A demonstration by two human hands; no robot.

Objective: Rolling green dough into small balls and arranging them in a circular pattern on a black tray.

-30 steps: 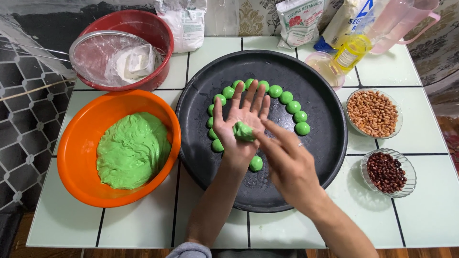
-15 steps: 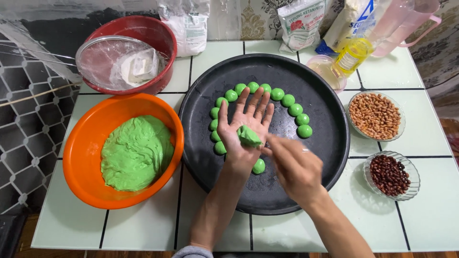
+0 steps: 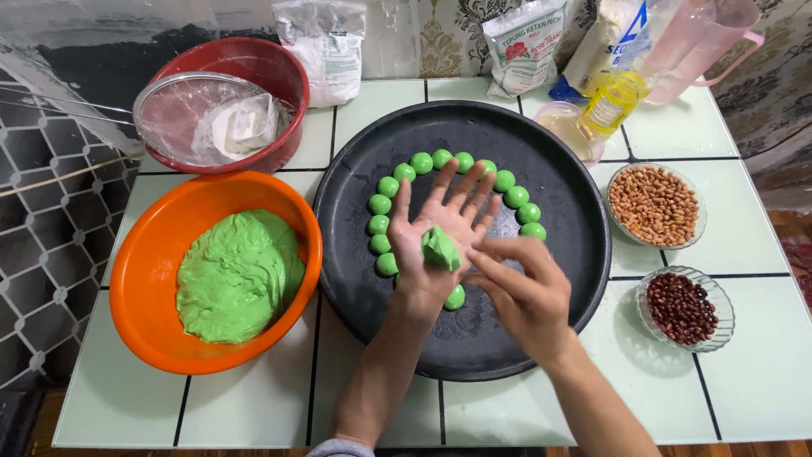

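Note:
My left hand (image 3: 436,224) lies palm up over the round black tray (image 3: 355,254), fingers spread, with a lump of green dough (image 3: 440,248) resting on the palm. My right hand (image 3: 524,292) is just beside it, fingers curled, its fingertips touching the lump's right side. Several green dough balls (image 3: 420,162) sit in a ring on the tray around my hands; one ball (image 3: 456,297) shows below my left wrist.
An orange bowl (image 3: 135,279) of green dough (image 3: 239,275) stands at the left. Behind it is a red bowl (image 3: 279,76) with a sieve (image 3: 194,110). Glass dishes of peanuts (image 3: 654,205) and dark red beans (image 3: 683,306) stand right. Flour bags (image 3: 524,42), an oil bottle (image 3: 611,103), a pink jug (image 3: 702,42) at the back.
My right hand has slid from over the left palm to its right side and curled its fingers. The dough lump stays on the left palm.

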